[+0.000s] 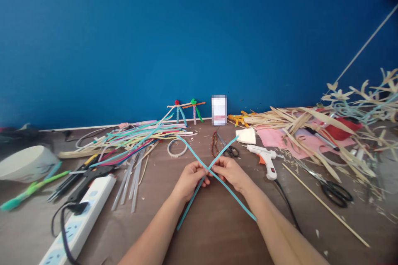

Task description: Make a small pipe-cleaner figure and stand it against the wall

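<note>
Blue pipe cleaners (239,198) cross in an X between your left hand (189,180) and right hand (230,172), both pinching them, close together; a loosened grip could let the crossing slip apart.

Pipe cleaners (236,197) light blue; wall (199,37) deep blue; glue gun (264,157) white, orange.

Two light-blue pipe cleaners (236,198), straight and unbent, are crossed in an X, pinched together near their middles, all four ends left free.
</note>
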The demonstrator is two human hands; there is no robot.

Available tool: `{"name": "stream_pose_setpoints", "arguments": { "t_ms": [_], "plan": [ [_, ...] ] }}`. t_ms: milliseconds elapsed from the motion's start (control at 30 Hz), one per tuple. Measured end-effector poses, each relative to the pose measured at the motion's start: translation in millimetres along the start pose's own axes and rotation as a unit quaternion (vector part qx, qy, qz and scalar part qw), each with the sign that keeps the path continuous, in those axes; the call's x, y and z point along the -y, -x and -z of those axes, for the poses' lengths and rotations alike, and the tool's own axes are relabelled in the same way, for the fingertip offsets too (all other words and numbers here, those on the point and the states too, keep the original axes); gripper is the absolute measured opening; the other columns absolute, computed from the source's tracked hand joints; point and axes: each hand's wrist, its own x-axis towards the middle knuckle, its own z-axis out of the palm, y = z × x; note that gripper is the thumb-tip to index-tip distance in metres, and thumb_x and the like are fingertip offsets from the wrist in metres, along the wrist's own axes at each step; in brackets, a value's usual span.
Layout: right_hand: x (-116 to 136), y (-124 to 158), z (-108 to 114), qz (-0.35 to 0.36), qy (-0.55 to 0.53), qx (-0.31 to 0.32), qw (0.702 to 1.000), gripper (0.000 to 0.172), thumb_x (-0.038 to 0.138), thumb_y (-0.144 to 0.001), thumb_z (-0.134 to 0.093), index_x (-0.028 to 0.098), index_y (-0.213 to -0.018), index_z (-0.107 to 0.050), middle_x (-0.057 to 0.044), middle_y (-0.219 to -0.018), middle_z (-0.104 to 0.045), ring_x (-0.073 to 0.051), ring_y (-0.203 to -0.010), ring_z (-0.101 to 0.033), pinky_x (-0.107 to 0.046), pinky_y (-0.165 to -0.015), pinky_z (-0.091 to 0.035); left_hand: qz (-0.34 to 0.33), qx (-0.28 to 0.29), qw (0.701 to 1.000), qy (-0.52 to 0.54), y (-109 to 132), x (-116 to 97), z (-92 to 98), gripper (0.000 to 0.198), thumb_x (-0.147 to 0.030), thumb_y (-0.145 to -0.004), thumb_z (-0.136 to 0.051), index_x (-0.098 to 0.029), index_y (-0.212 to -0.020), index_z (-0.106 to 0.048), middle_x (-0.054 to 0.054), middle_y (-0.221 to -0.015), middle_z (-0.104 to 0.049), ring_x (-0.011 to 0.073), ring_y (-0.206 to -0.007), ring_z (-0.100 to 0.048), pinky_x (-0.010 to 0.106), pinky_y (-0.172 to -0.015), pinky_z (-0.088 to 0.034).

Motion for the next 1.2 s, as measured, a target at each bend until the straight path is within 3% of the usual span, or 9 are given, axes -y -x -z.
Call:
{"name": "stream_pose_setpoints", "arguments": {
  "t_ms": [167, 367, 767, 1200],
  "plan": [
    [-0.8, -0.1, -0.9, 0.005, -0.009, 0.03, 0.999, 0.015, 0.027, -0.066, -0.06, 0.015, -0.073, -0.054, 0.003, -0.057, -0.058, -0.002, -0.035, -0.033, -0.016, -0.035, -0.023, 0.001, -0.006, 1.0, 0.007, 0.7, -0.1, -1.1, 0.015, -0.022, -0.062, -0.061, -0.013, -0.069, -0.052, 0.0, -0.059, -0.06, 0.0054, -0.041, -0.051, 0.015, -0.039, -0.037],
    [-2.2, -0.8, -3.0, 0.008, -0.031, 0.044, 0.999, 0.018, 0.029, -0.065, -0.061, 0.015, -0.072, -0.053, 0.003, -0.058, -0.057, -0.004, -0.041, -0.042, -0.017, -0.038, -0.028, 0.005, -0.005, 1.0, 0.019, 1.0, -2.3, -1.9, 0.017, -0.023, -0.062, -0.062, -0.012, -0.07, -0.052, 0.0, -0.059, -0.059, 0.005, -0.04, -0.051, 0.015, -0.039, -0.037],
    [-2.7, 0.0, -3.7, -0.002, -0.014, 0.05, 0.999, 0.017, 0.03, -0.067, -0.06, 0.015, -0.072, -0.053, 0.005, -0.053, -0.052, -0.004, -0.037, -0.037, -0.017, -0.036, -0.025, -0.002, -0.041, 0.999, 0.024, -1.7, 2.6, 0.6, 0.013, -0.018, -0.057, -0.061, -0.013, -0.064, -0.05, -0.004, -0.048, -0.052, 0.0062, -0.04, -0.049, 0.016, -0.039, -0.037],
    [-0.4, 1.5, -1.2, -0.001, -0.087, 0.07, 0.994, 0.018, 0.028, -0.063, -0.064, 0.014, -0.071, -0.056, 0.002, -0.063, -0.06, -0.003, -0.039, -0.041, -0.016, -0.038, -0.029, 0.008, -0.008, 0.998, 0.064, -0.5, -2.2, 2.6, 0.016, -0.019, -0.058, -0.064, -0.013, -0.065, -0.051, -0.002, -0.056, -0.057, 0.0048, -0.04, -0.047, 0.016, -0.039, -0.036]
  ]
}}
